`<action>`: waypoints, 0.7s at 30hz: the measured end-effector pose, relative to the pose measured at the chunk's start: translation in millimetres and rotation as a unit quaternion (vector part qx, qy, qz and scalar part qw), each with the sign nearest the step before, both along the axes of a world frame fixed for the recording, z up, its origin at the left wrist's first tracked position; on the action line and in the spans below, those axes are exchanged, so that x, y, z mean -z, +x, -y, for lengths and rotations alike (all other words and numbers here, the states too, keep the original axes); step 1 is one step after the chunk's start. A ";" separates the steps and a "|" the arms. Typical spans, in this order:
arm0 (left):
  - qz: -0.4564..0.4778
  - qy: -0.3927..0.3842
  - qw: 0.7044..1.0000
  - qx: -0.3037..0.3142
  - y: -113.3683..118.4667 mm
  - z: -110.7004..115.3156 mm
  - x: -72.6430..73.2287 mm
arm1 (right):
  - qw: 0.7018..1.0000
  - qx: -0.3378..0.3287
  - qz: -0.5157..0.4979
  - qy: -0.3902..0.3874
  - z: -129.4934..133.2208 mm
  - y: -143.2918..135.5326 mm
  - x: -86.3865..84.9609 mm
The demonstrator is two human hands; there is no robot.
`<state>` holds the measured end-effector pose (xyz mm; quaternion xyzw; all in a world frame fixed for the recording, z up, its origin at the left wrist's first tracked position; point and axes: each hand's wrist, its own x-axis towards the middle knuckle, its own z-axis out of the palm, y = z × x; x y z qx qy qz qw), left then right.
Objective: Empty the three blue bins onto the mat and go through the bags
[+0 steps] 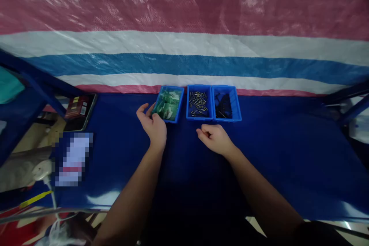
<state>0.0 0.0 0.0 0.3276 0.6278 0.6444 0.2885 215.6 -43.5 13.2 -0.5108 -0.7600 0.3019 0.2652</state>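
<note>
My left hand (155, 128) is at the front left corner of a blue bin (182, 103) that holds clear green plastic pieces or bags (168, 103). Its fingers are spread, and the thumb side touches or overlaps the bin's edge. My right hand (216, 138) is closed just in front of the middle bin, with curled fingers that hide whatever may be inside. That middle blue bin (213, 102) contains many slim metal pins or screws (198, 102). Against it on the right stands another blue bin (235, 103) with dark, thin parts (223, 105) in it.
The bins stand on a dark blue tabletop (288, 150), before a striped plastic sheet (184, 11). At left lie a blurred-out phone-like rectangle (74, 159) and a tray (90, 113) with a dark red box (77, 107). A white plug (42, 170) with cable is at the left edge.
</note>
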 end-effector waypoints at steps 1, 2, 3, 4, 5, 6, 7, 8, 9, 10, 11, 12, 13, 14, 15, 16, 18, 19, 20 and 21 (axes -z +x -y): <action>0.026 0.006 1.000 -0.009 -2.4 -2.4 -1.0 | 1.000 -0.001 -0.004 0.006 0.3 0.0 -0.1; 0.051 0.013 0.998 -0.020 -4.9 -4.7 -2.8 | 1.000 0.000 -0.009 0.013 0.8 -0.1 0.1; 0.070 0.021 0.997 -0.031 -7.5 -6.6 -5.5 | 1.000 0.001 -0.016 0.022 1.4 -0.2 0.7; 0.082 0.030 0.995 -0.045 -10.3 -7.8 -9.2 | 0.999 0.004 -0.025 0.034 2.1 -0.4 1.7; 0.084 0.045 0.994 -0.053 -13.2 -8.1 -14.0 | 0.998 0.011 -0.037 0.050 3.0 -0.6 2.8; 0.084 0.064 0.993 -0.049 -16.1 -7.5 -19.6 | 0.996 0.024 -0.052 0.070 3.9 -0.7 4.0; 0.091 0.086 0.991 -0.040 -18.8 -6.0 -25.9 | 0.992 0.048 -0.069 0.094 4.8 -0.5 4.7; 0.101 0.102 0.990 -0.018 -21.2 -3.7 -32.4 | 0.986 0.079 -0.088 0.122 5.6 0.1 4.6; 0.107 0.109 0.988 0.005 -23.1 -0.8 -38.9 | 0.976 0.113 -0.107 0.150 6.2 1.3 3.6; 0.110 0.098 0.988 0.044 -24.1 2.5 -45.1 | 0.964 0.146 -0.126 0.183 6.5 3.0 1.2; 0.112 0.075 0.987 0.086 -24.1 5.9 -50.6 | 0.951 0.166 -0.144 0.219 6.7 5.1 -2.4; 0.117 0.044 0.983 0.136 -22.9 9.2 -55.3 | 0.940 0.166 -0.157 0.252 6.6 7.5 -7.0; 0.128 0.006 0.974 0.189 -20.4 12.4 -59.1 | 0.935 0.145 -0.166 0.278 6.5 9.8 -12.3; 0.141 -0.032 0.962 0.230 -16.7 15.2 -61.9 | 0.937 0.104 -0.169 0.288 6.3 11.7 -17.8; 0.155 -0.069 0.950 0.262 -12.2 17.5 -63.8 | 0.944 0.051 -0.170 0.277 6.3 12.9 -22.9; 0.168 -0.114 0.933 0.298 -7.1 19.3 -64.9 | 0.953 -0.008 -0.176 0.246 6.5 13.2 -27.4; 0.181 -0.191 0.900 0.347 2.8 21.4 -65.0 | 0.960 -0.101 -0.212 0.154 7.6 11.5 -33.1; 0.187 -0.221 0.888 0.358 6.8 21.7 -64.2 | 0.955 -0.123 -0.245 0.113 8.4 9.8 -34.5; 0.194 -0.246 0.878 0.362 9.9 21.6 -62.9 | 0.948 -0.126 -0.279 0.084 9.5 7.9 -35.2; 0.202 -0.264 0.871 0.363 12.0 21.3 -61.2 | 0.943 -0.116 -0.306 0.065 10.9 6.3 -35.3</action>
